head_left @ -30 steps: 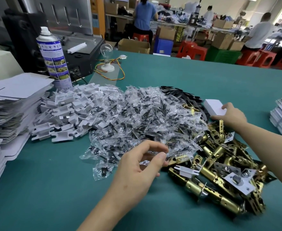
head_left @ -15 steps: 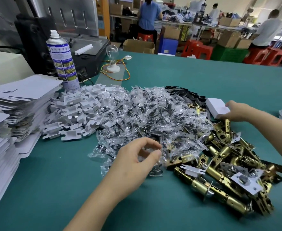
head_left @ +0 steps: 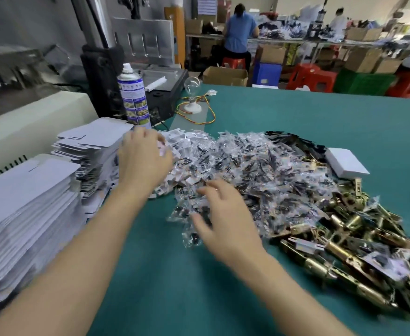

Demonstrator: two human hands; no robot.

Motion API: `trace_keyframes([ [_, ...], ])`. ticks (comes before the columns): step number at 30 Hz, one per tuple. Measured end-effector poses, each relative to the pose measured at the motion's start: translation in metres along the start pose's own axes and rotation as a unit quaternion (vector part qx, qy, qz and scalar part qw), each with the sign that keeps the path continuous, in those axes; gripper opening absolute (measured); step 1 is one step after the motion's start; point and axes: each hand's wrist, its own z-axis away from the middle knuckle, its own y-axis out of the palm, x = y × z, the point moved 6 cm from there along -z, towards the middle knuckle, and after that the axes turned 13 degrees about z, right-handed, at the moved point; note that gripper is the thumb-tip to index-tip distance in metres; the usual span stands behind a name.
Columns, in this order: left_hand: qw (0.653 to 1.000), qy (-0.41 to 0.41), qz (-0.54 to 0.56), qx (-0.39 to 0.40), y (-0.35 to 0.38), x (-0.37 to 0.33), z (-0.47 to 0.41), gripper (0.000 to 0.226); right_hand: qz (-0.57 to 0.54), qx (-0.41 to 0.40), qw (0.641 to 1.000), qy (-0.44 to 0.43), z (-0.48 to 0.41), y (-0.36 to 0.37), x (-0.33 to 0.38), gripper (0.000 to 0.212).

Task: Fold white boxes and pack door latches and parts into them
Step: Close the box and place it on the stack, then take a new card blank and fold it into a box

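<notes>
On a green desk [head_left: 296, 112], the left hand [head_left: 143, 161] spreads empty fingers over white card inserts [head_left: 187, 138]. The right hand [head_left: 225, 219], loose and empty, is over bagged parts [head_left: 259, 170] beside brass latches [head_left: 344, 238].

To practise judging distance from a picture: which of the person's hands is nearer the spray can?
Left. The left hand is just in front of the spray can, beside the flat box stack; the right hand is farther off, over the clear bags.
</notes>
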Motion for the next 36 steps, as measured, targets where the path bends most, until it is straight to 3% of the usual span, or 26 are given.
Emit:
trace_keyframes([
  [3,0.998,-0.017,-0.064,-0.017,-0.018,0.019,-0.041,0.041,0.008,0.029,1.000,0.005,0.012,0.033,0.009,0.054],
  [9,0.981,-0.106,-0.153,0.055,-0.012,0.073,-0.063,0.048,0.028,0.006,1.000,-0.004,0.021,0.051,0.010,0.051],
  [17,0.973,-0.086,-0.204,0.059,-0.018,0.074,-0.058,0.040,0.005,-0.002,1.000,-0.002,0.019,0.050,0.010,0.053],
  [24,0.975,-0.016,-0.223,0.016,-0.044,0.054,-0.067,0.045,-0.022,-0.005,1.000,0.001,0.021,0.050,0.006,0.046],
  [30,0.976,-0.047,-0.213,0.021,-0.058,0.050,-0.066,0.040,-0.033,-0.006,0.999,0.007,0.020,0.050,0.005,0.049],
  [32,0.981,-0.039,-0.188,-0.006,-0.065,0.042,-0.061,0.038,-0.031,-0.005,0.999,0.008,0.021,0.050,0.005,0.050],
  [36,0.984,0.060,-0.024,-0.168,-0.103,0.014,-0.038,0.032,-0.056,-0.025,0.998,0.012,0.020,0.043,0.006,0.049],
])
